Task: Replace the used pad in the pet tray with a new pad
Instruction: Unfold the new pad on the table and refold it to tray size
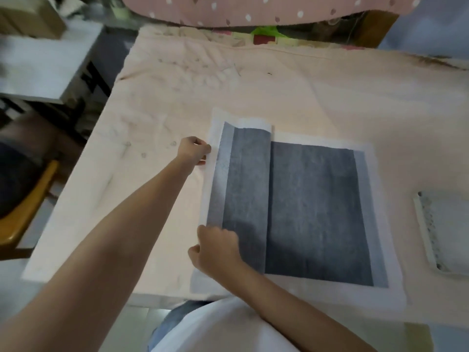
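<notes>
A dark grey pad (312, 212) with a white border lies partly unfolded on the pink-covered table (304, 87). Its left flap is still folded over and raised along the left edge. My left hand (194, 149) pinches the white border at the flap's far left edge. My right hand (217, 246) grips the same border at the near left corner. A white pet tray (431, 235) with a scalloped rim sits at the right edge of the table, partly cut off by the frame.
A white side table (43, 62) with a cardboard box stands at the far left. A yellow chair (28, 209) sits below it. A pink dotted cloth (253, 8) hangs along the far side of the table.
</notes>
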Demonstrator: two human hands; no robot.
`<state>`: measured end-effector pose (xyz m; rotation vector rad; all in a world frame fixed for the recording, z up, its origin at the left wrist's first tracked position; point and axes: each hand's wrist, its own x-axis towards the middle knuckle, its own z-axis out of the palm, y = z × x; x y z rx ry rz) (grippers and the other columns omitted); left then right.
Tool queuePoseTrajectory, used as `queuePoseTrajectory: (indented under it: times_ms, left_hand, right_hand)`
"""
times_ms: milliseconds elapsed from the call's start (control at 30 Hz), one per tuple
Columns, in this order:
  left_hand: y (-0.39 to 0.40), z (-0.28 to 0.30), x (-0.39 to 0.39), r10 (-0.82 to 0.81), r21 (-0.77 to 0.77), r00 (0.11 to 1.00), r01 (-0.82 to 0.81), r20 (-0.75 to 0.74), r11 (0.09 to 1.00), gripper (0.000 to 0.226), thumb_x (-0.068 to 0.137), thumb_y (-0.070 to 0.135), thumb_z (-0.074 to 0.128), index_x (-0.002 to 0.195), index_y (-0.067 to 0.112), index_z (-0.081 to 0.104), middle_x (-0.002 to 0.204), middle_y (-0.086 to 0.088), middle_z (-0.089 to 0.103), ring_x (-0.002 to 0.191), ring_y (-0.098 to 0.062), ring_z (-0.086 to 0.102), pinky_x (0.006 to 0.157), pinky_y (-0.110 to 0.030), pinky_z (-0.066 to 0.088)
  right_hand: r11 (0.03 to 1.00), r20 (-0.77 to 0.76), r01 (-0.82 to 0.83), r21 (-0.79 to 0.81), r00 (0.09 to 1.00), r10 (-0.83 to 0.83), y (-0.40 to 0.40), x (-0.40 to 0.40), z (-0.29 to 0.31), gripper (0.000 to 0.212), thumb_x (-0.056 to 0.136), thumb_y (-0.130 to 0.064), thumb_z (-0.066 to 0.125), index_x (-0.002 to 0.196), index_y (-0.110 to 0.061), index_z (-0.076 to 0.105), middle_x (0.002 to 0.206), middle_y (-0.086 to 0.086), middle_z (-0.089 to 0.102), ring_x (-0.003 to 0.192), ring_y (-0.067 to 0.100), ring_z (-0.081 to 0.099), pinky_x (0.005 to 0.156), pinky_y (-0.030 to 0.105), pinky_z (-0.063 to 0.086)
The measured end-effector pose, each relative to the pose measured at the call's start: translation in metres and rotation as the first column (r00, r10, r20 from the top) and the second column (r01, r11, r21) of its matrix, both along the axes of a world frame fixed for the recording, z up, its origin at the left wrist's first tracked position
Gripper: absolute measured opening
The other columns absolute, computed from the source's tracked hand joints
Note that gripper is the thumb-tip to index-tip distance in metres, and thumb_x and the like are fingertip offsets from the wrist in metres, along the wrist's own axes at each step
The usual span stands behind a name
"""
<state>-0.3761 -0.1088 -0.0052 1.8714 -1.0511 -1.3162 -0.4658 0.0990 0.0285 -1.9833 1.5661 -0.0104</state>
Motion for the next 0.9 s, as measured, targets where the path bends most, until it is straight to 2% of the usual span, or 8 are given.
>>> queuePoseTrajectory:
  times_ms: [67, 133, 267, 400, 667, 767, 833, 900]
  left_hand:
    - [-0.002, -0.005, 0.025, -0.004, 0.009, 0.999, 0.003, 0.038, 1.000, 0.023, 0.081, -0.004, 0.058, 0.066, 0.011, 0.050, 0.068, -0.005, 0.054, 0.059, -0.017, 0.054, 0.050, -0.024, 0.051]
    - [-0.006, -0.012, 0.046, -0.016, 0.027, 0.998, 0.014, 0.064, 1.000, 0.022, 0.081, -0.003, 0.058, 0.066, 0.011, 0.051, 0.068, -0.006, 0.054, 0.060, -0.020, 0.054, 0.055, -0.028, 0.050]
    - [-0.015, -0.031, 0.075, -0.074, 0.064, 0.991, 0.067, 0.115, 0.996, 0.022, 0.081, -0.002, 0.059, 0.065, 0.013, 0.051, 0.070, -0.008, 0.054, 0.060, -0.022, 0.052, 0.057, -0.030, 0.050]
    - [-0.022, -0.045, 0.092, -0.114, 0.085, 0.978, 0.101, 0.173, 0.991, 0.021, 0.079, 0.003, 0.062, 0.064, 0.015, 0.053, 0.074, -0.010, 0.059, 0.074, -0.027, 0.058, 0.076, -0.038, 0.053]
    - [-0.023, -0.054, 0.103, -0.250, 0.125, 0.924, 0.222, 0.290, 0.967, 0.019, 0.081, 0.011, 0.060, 0.067, 0.020, 0.050, 0.070, 0.002, 0.056, 0.079, -0.023, 0.058, 0.071, -0.030, 0.047]
    - [-0.020, -0.051, 0.100, -0.289, 0.143, 0.878, 0.253, 0.382, 0.957, 0.007, 0.082, 0.014, 0.055, 0.088, 0.014, 0.054, 0.089, -0.005, 0.060, 0.086, -0.025, 0.059, 0.073, -0.032, 0.045]
    - [-0.016, -0.050, 0.097, -0.283, 0.155, 0.847, 0.239, 0.449, 0.959, 0.029, 0.084, 0.017, 0.054, 0.110, 0.005, 0.049, 0.106, -0.010, 0.059, 0.096, -0.029, 0.059, 0.076, -0.036, 0.045]
    - [-0.006, -0.044, 0.089, -0.263, 0.106, 0.813, 0.244, 0.520, 0.964, 0.037, 0.085, 0.018, 0.057, 0.116, 0.003, 0.045, 0.114, -0.014, 0.056, 0.101, -0.033, 0.059, 0.076, -0.038, 0.045]
  right_hand:
    - [0.999, -0.017, -0.032, -0.019, 0.999, 0.032, -0.002, 0.021, -0.003, 0.013, 0.086, -0.021, 0.049, 0.089, -0.009, 0.054, 0.089, 0.009, 0.063, 0.078, 0.029, 0.059, 0.064, 0.030, 0.035]
    - [0.999, -0.038, -0.044, -0.032, 0.998, 0.043, -0.004, 0.042, -0.009, 0.015, 0.087, -0.020, 0.050, 0.092, -0.007, 0.056, 0.091, 0.010, 0.064, 0.074, 0.026, 0.057, 0.063, 0.029, 0.036]
    - [0.998, -0.050, -0.037, -0.043, 0.998, 0.035, -0.010, 0.076, -0.025, 0.012, 0.088, -0.018, 0.052, 0.088, -0.006, 0.054, 0.081, 0.007, 0.057, 0.066, 0.021, 0.051, 0.060, 0.028, 0.039]
    - [0.997, -0.067, -0.026, -0.069, 0.998, 0.021, -0.015, 0.100, -0.038, 0.016, 0.087, -0.015, 0.052, 0.075, -0.009, 0.043, 0.068, 0.003, 0.042, 0.061, 0.019, 0.043, 0.057, 0.028, 0.032]
    - [0.999, -0.061, -0.006, -0.047, 0.998, 0.003, -0.013, 0.115, -0.060, 0.013, 0.089, -0.017, 0.049, 0.081, -0.006, 0.049, 0.088, 0.013, 0.058, 0.077, 0.026, 0.055, 0.065, 0.030, 0.034]
    - [0.999, -0.069, -0.002, -0.040, 0.998, 0.000, -0.011, 0.115, -0.066, 0.029, 0.086, -0.034, 0.052, 0.083, -0.005, 0.051, 0.090, 0.012, 0.058, 0.082, 0.027, 0.053, 0.064, 0.031, 0.033]
    - [1.000, -0.058, -0.020, -0.014, 0.998, 0.019, -0.010, 0.110, -0.068, 0.040, 0.085, -0.042, 0.052, 0.094, -0.003, 0.056, 0.096, 0.012, 0.059, 0.088, 0.027, 0.054, 0.069, 0.032, 0.040]
    - [1.000, -0.009, -0.021, 0.015, 1.000, 0.021, -0.009, 0.099, -0.068, 0.039, 0.087, -0.039, 0.051, 0.102, -0.004, 0.056, 0.102, 0.011, 0.060, 0.092, 0.027, 0.056, 0.076, 0.036, 0.049]
